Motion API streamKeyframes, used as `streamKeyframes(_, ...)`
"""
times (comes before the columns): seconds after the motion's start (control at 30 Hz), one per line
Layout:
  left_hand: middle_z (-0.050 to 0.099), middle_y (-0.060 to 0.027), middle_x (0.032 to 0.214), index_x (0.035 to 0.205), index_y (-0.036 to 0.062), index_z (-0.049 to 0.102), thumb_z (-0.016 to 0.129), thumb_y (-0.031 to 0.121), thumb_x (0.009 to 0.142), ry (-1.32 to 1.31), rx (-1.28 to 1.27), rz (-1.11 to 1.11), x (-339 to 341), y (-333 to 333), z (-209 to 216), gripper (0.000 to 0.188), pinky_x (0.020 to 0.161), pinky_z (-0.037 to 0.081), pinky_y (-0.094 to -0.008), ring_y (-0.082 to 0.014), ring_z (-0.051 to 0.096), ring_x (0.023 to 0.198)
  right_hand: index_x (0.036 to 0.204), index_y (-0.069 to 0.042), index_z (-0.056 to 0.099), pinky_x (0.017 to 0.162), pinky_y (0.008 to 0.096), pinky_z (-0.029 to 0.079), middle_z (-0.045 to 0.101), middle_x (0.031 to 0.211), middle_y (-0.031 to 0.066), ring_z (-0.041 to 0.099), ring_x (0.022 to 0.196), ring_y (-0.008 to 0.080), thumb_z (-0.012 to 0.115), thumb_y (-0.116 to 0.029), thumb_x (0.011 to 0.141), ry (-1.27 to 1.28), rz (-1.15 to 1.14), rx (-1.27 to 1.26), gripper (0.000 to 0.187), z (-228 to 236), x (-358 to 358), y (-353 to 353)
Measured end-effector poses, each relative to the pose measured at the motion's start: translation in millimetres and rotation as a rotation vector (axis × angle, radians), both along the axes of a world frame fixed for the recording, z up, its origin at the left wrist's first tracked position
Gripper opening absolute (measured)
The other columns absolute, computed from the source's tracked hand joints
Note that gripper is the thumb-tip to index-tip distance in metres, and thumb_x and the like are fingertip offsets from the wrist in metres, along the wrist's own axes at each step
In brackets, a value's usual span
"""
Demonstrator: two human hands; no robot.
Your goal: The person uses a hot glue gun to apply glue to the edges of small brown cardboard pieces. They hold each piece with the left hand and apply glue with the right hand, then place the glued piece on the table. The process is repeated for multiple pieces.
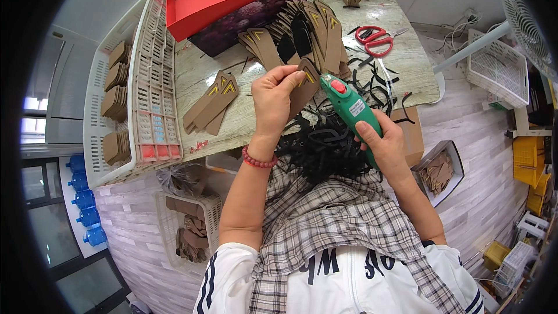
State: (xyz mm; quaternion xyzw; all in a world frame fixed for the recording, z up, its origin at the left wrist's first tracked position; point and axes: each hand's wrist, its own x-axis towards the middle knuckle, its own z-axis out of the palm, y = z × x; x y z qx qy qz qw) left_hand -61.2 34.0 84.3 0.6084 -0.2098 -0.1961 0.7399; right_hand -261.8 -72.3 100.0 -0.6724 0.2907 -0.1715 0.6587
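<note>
My left hand (pixel 274 97) pinches a flat brown strap piece (pixel 302 94) with a yellow chevron at its rounded end. In my right hand (pixel 385 142) is a green handheld electric cutter (pixel 351 109) with a red button, its head close against the edge of that piece. Black trimmed strips (pixel 331 145) lie heaped below my hands, over the table edge and my checked apron (pixel 337 215). Just beyond the hands, more brown pieces (pixel 325 32) are fanned in a pile. A smaller bunch of brown pieces (pixel 212 102) rests on the table left of my left hand.
Red-handled scissors (pixel 378 42) lie on the table (pixel 401 9) at the right. At the back stands a red box (pixel 232 0). A white plastic basket (pixel 156 81) holding brown stacks is at the left. Below it stands another basket (pixel 218 209); a bin (pixel 456 160) sits at the right.
</note>
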Motion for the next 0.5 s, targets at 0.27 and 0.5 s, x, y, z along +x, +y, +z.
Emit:
streamKeyframes(0.27,0.068,0.0002,0.079,0.092,-0.0042,0.071,0.067,0.004,0.085,-0.024,0.099,-0.109,-1.6,2.3,5.6,0.012,0.065,0.046,-0.0197,-0.0046,0.058,0.071,0.111,0.001,0.063,0.054,0.0205,0.043,0.059,0.074,-0.0006,0.050,0.059,0.0050,0.071,-0.030,0.088,-0.011,-0.002,0.007,0.039,1.6,1.3,-2.7)
streamKeyframes(0.5,0.066,0.0001,0.077,0.091,-0.0042,0.071,0.067,0.003,0.084,-0.259,0.262,-0.204,16.4,10.9,16.5,0.011,0.067,0.045,-0.0202,-0.0056,0.057,0.072,0.109,0.000,0.063,0.054,0.0207,0.043,0.059,0.074,-0.0005,0.051,0.060,0.0050,0.071,-0.030,0.087,-0.009,0.013,-0.004,0.038,4.2,0.2,-4.8)
